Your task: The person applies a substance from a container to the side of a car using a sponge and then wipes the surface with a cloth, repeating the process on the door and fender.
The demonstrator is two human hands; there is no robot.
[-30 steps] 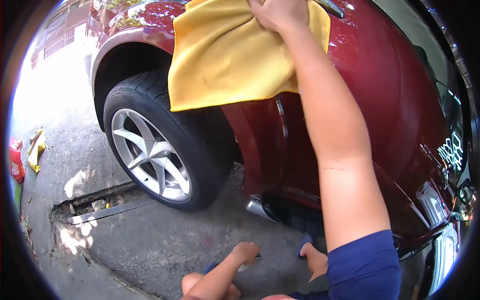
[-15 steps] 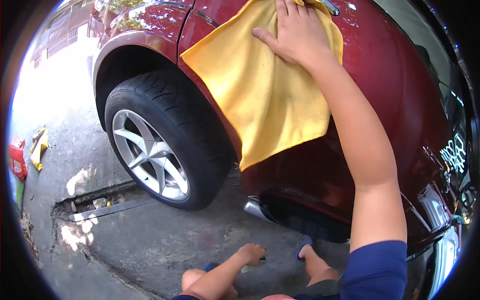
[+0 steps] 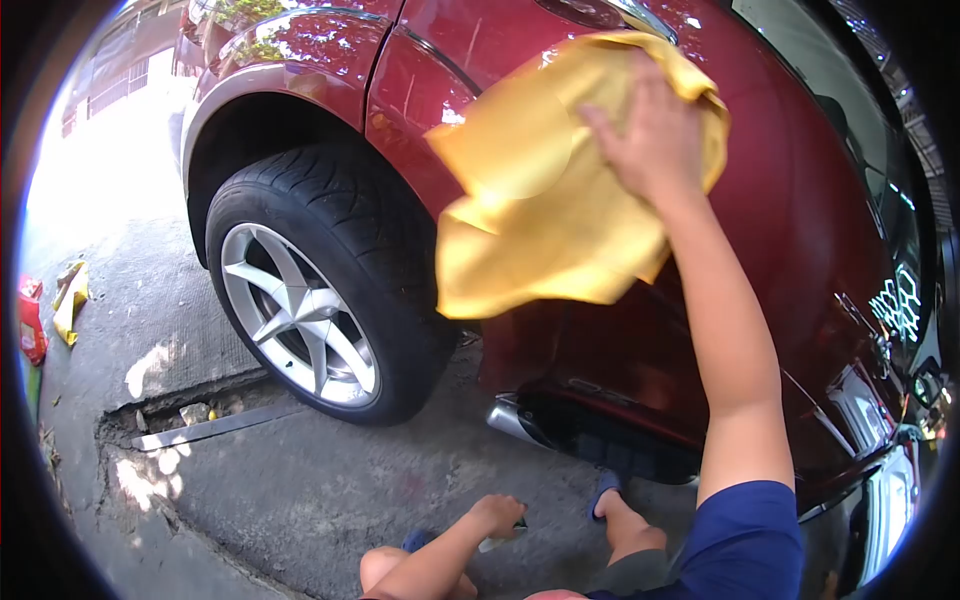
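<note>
My right hand [image 3: 655, 140] is blurred by motion over a yellow cloth [image 3: 550, 200], holding it against the side of a dark red car [image 3: 780, 200]. The thumb stands apart from the fingers; the cloth's loose part swings out to the left, creased and partly blurred. Low in the view, my left hand [image 3: 497, 514] is closed around a small object with a dark part and a clear part. I cannot make out its kind, as the fingers cover most of it. This hand hangs above the concrete, away from the car.
The car's tyre with its silver wheel [image 3: 300, 305] stands left of the cloth. Below the body juts a side step [image 3: 515, 420]. A broken gutter [image 3: 190, 420] with a metal strip cuts the concrete. Yellow [image 3: 70, 300] and red [image 3: 32, 325] wrappers lie at far left.
My right hand has moved right and down over the car's side, pulling the yellow cloth along. The cloth's left corner has shifted right and its lower edge has lifted. My left hand has hardly moved.
</note>
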